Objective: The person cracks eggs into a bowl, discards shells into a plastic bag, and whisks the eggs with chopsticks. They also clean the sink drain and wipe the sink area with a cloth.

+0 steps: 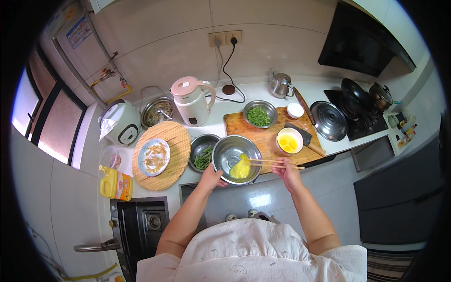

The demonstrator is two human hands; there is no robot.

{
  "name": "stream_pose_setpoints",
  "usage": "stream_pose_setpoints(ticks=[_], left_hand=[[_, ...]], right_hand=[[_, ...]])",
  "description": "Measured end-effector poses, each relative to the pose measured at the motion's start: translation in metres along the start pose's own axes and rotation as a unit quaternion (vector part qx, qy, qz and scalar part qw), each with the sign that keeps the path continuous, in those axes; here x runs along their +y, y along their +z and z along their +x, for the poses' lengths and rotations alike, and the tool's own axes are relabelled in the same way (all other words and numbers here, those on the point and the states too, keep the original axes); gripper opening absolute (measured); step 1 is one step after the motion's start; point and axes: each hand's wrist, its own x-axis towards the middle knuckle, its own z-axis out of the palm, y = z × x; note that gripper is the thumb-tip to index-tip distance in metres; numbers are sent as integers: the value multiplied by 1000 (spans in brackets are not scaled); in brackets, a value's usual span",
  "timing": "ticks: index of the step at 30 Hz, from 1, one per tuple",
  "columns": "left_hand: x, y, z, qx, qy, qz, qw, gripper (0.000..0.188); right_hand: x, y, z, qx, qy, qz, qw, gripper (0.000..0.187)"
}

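Observation:
My left hand [212,178] grips the near left rim of a steel mixing bowl [224,154], which is tilted toward me. Yellow beaten egg [241,168] lies against its near wall. A pair of wooden chopsticks [267,162] is held in my right hand [288,175], their tips reaching into the egg. Just beyond that hand, a white bowl [279,147] with egg yolks [287,142] stands on the wooden cutting board [235,129]. Behind the mixing bowl's left side, a second steel bowl [197,142] contains cut green beans [203,159].
Chopped greens [258,116] fill a steel bowl at the board's back. A cleaver [303,136] lies beside the yolks. Left are a round wooden board [181,136] bearing a plate [164,162], an oil jug [109,182], a sink [141,211] and a pink-lidded kettle [190,103]. A stove [376,124] stands right.

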Motion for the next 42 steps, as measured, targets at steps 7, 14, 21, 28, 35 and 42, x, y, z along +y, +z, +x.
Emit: stream_pose_setpoints(ticks=[7,14,21,28,35,42], left_hand=[[3,1,-1,-6,10,4,1000,54],[5,2,-1,-5,24,11,1000,56],[3,-1,1,1,15,16,1000,56],[2,-2,3,-11,12,12,1000,54],[4,-2,3,-8,13,19,1000,54],[7,-1,2,-18,16,24,999,56]], right_hand=[[-1,-2,1,-45,27,-19,998,39],[3,-9,6,-80,30,-29,996,38],[0,-13,8,-111,44,-49,992,34],[0,-6,8,-69,13,-3,998,32],[1,-10,8,-96,32,5,995,35],[-5,-4,2,-92,62,3,994,35]])
